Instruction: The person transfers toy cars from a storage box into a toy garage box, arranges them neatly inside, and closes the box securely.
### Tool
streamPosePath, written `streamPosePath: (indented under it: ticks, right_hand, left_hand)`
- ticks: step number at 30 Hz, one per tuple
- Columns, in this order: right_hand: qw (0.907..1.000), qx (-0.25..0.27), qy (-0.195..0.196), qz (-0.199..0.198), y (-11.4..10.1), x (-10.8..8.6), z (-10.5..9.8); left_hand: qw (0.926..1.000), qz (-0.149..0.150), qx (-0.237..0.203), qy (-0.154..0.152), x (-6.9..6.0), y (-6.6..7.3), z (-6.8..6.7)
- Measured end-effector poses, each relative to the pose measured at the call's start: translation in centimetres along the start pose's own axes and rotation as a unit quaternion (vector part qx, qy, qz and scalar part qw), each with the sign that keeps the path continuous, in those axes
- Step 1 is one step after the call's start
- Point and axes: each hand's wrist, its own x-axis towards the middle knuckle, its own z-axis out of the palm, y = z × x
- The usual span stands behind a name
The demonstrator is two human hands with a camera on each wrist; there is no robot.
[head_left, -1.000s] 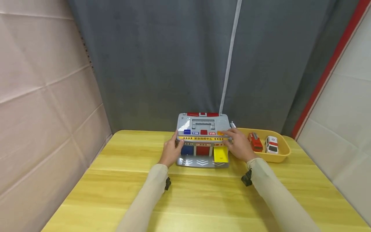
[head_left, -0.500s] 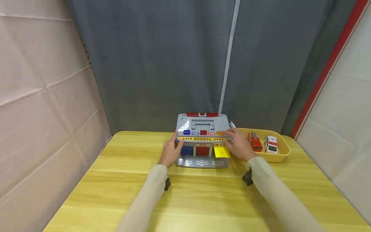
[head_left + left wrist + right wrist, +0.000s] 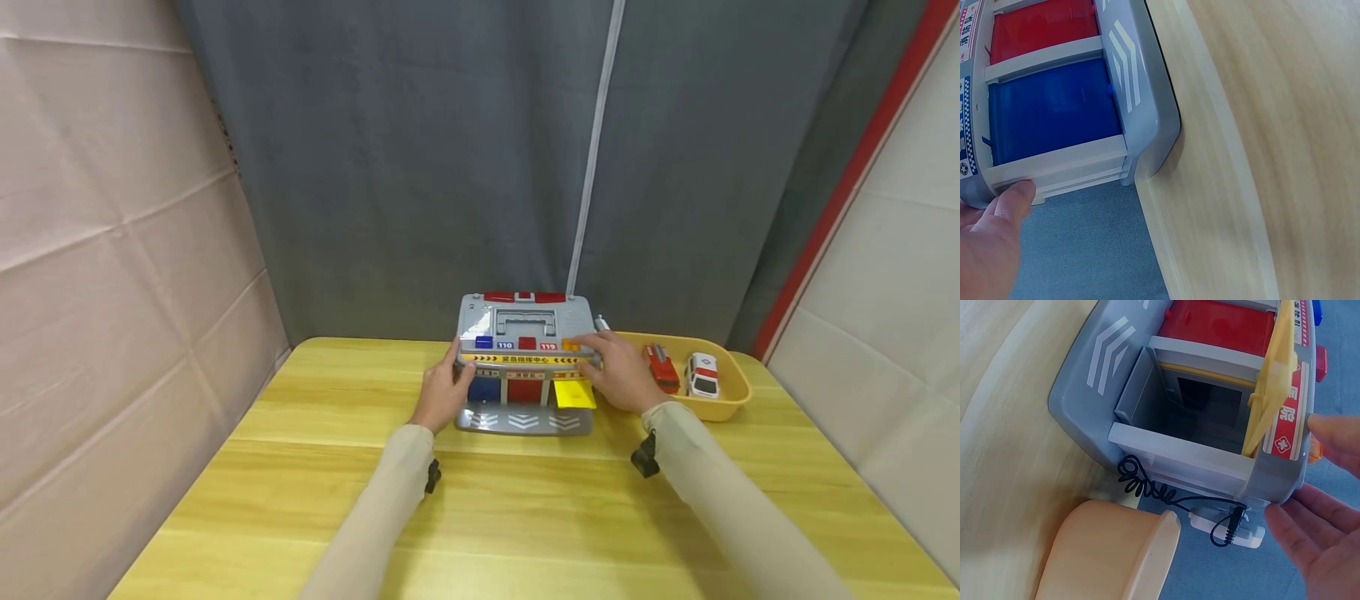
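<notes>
A grey toy emergency station (image 3: 525, 358) stands at the back of the table, with a blue door (image 3: 1054, 109), a red door (image 3: 525, 390) and a yellow door (image 3: 574, 394). The blue and red doors are down; the yellow one is swung up, baring a hollow bay (image 3: 1204, 403). My left hand (image 3: 441, 396) holds the station's left front corner, thumb in front and fingers along the side. At the right front corner, my right hand (image 3: 618, 375) touches the orange button (image 3: 572, 344) with a fingertip, its fingers fairly straight. Its other fingertips lie against the station's side.
A yellow bin (image 3: 738, 387) right of the station holds a red fire truck (image 3: 661, 369) and a white ambulance (image 3: 703, 375). A coiled black cord (image 3: 1141, 481) with a white handset (image 3: 1229, 531) hangs at the station's right side. Behind is a grey curtain (image 3: 405, 167).
The yellow door has swung up and outward from its lower, hanging position. Both hands stay at the station's corners, nearly still.
</notes>
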Motion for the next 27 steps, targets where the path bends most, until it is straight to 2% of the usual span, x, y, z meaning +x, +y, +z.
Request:
streamPosePath:
  ticks: [7,16,22,27]
  right_hand:
    - [0.9996,0.002,-0.027,0.011,-0.1,0.0,-0.4]
    - [0.9993,0.016,-0.034,0.008,-0.2,0.0,-0.4]
    - [0.9988,0.035,-0.035,0.005,0.3,-0.2,-0.7]
    - [0.9995,0.022,-0.024,-0.005,1.2,-0.2,-1.1]
  left_hand:
    - [1.0,-0.007,-0.001,0.002,-0.1,-0.1,0.0]
    - [1.0,-0.004,0.0,0.007,-0.2,-0.3,-0.3]
    - [0.9999,-0.011,-0.001,0.0,-0.2,-0.2,-0.4]
    - [1.0,-0.008,0.0,0.004,-0.3,-0.2,-0.5]
